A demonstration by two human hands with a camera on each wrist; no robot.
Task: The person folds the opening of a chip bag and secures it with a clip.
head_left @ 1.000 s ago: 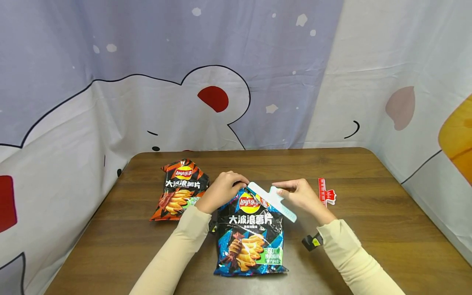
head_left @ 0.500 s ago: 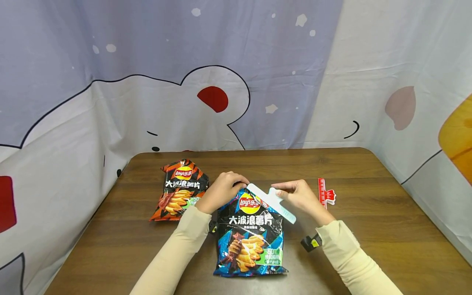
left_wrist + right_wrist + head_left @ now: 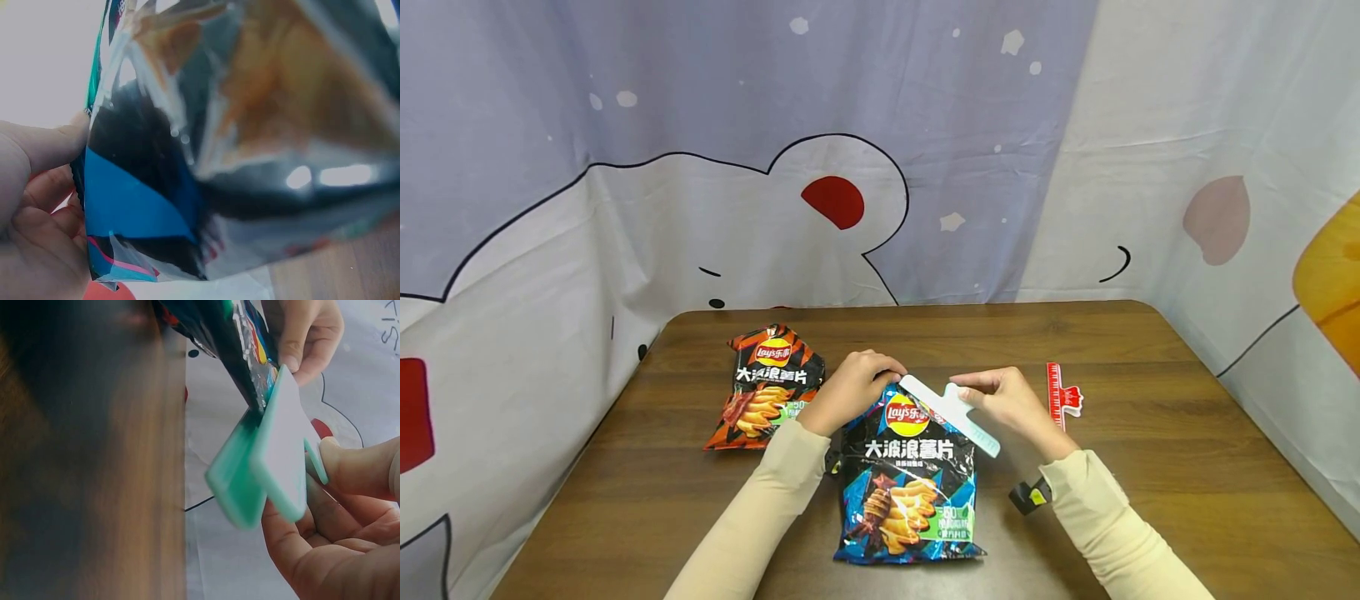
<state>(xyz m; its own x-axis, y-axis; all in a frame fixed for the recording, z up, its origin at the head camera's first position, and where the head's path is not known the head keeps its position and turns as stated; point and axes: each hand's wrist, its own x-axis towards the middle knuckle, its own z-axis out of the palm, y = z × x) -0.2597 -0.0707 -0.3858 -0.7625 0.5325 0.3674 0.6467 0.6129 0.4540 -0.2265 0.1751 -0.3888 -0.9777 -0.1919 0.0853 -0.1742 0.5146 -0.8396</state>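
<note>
At frame center, the left hand (image 3: 848, 390) pinches the blue bag's (image 3: 910, 475) top corner while the right hand (image 3: 1011, 400) holds the clip (image 3: 951, 412) on it. Slanted, the clip could slide off the slick foil.

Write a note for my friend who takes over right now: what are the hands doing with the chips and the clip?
Left hand: grips the top corner of the blue Lay's chip bag, which lies on the wooden table.
Right hand: pinches the mint-green bag clip, held slanted across the bag's top edge.
Done: the clip's mouth sits over the bag's top edge.
Left: the clip looks not yet squared along the top; line it up, then let go.
Nearby: orange Lay's chip bag to the left, red clip to the right, both untouched.
</note>
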